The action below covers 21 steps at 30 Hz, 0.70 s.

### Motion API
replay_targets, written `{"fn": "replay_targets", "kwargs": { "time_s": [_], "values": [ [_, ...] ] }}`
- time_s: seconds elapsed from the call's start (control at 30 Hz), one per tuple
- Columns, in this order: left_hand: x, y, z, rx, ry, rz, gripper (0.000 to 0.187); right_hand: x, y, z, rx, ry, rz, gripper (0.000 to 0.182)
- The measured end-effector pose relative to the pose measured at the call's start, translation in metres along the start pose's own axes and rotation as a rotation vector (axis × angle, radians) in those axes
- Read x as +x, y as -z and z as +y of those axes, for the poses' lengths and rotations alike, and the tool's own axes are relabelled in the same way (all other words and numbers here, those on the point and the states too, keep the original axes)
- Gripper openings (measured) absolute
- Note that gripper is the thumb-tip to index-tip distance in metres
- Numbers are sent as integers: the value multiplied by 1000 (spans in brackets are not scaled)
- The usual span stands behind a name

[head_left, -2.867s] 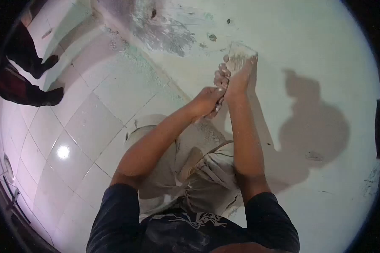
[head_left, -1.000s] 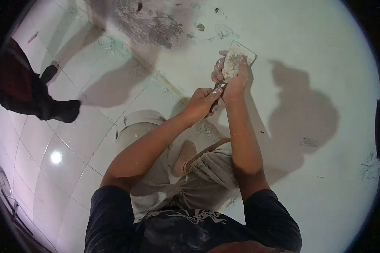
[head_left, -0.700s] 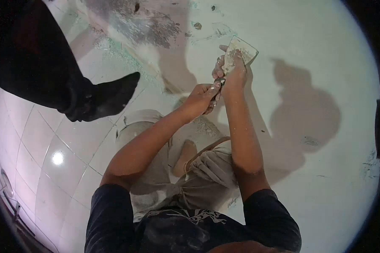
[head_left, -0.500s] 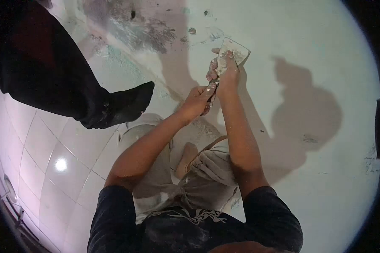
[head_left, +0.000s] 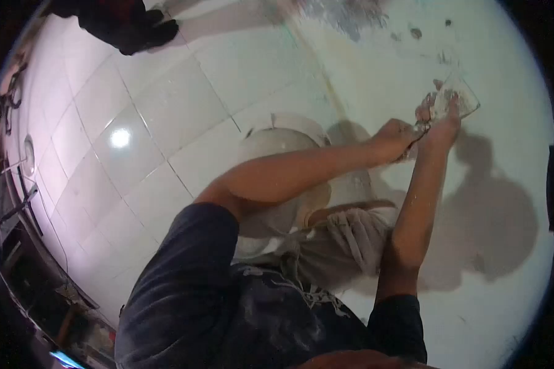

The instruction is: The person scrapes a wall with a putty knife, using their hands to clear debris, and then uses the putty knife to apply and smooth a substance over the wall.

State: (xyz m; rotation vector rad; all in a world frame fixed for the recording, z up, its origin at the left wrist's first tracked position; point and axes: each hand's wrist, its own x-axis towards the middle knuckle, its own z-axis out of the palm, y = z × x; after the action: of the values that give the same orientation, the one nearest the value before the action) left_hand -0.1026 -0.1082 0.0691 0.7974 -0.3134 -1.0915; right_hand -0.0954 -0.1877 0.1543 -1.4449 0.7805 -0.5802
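Note:
Out over the pale wall surface, both my hands are together on a putty knife. Its wide blade (head_left: 466, 103) is smeared with whitish putty and points up and right. My left hand (head_left: 395, 140) is closed around the handle end. Right at the blade, my right hand (head_left: 444, 126) grips it, thumb lying on the face and fingers curled round the left edge. Whitish residue coats the fingers. The handle is mostly hidden by my hands.
A whitish, bucket-like round thing (head_left: 283, 135) stands by my knees, partly behind my left forearm. Another person's dark-clad foot (head_left: 148, 34) is at upper left on the tiled floor (head_left: 166, 111). Dark clutter (head_left: 37, 264) lines the lower left. Grey patches mark the wall (head_left: 511, 160).
My view has swung left, so hands and putty knife appear farther right. The other person's leg now shows farther off at upper left. Both hands keep their hold.

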Motion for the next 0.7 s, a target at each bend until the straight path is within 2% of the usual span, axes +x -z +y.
{"fn": "replay_targets", "kwargs": {
  "time_s": [0.1, 0.17, 0.23, 0.3, 0.37, 0.4, 0.53, 0.63, 0.7],
  "values": [
    [3, 6, -7, 85, -25, 14, 49, -4, -9, -1, 104, -46, 88, 39],
    [6, 10, -8, 88, -4, -39, 52, 13, 15, 16, 177, 8, -127, 37],
    [7, 14, -11, 56, 29, -69, 51, 4, 7, 12, 208, -34, -37, 40],
    [8, 20, -8, 73, 36, -28, 50, 28, 21, 36, 223, -148, -42, 39],
    [6, 25, 0, -13, 41, -112, 46, 18, 5, 24, 211, -28, -76, 37],
    [11, 27, -7, -54, 52, -89, 44, 19, 5, 25, 243, 1, -91, 37],
    [9, 28, -7, -62, 3, -57, 36, 19, 4, 26, 302, -30, -74, 38],
    [3, 28, 2, -102, -28, -123, 32, 17, 0, 20, 358, -44, -57, 39],
    [1, 29, 8, -54, -20, -144, 28, 11, -1, 16, 291, -62, -50, 39]
  ]
}}
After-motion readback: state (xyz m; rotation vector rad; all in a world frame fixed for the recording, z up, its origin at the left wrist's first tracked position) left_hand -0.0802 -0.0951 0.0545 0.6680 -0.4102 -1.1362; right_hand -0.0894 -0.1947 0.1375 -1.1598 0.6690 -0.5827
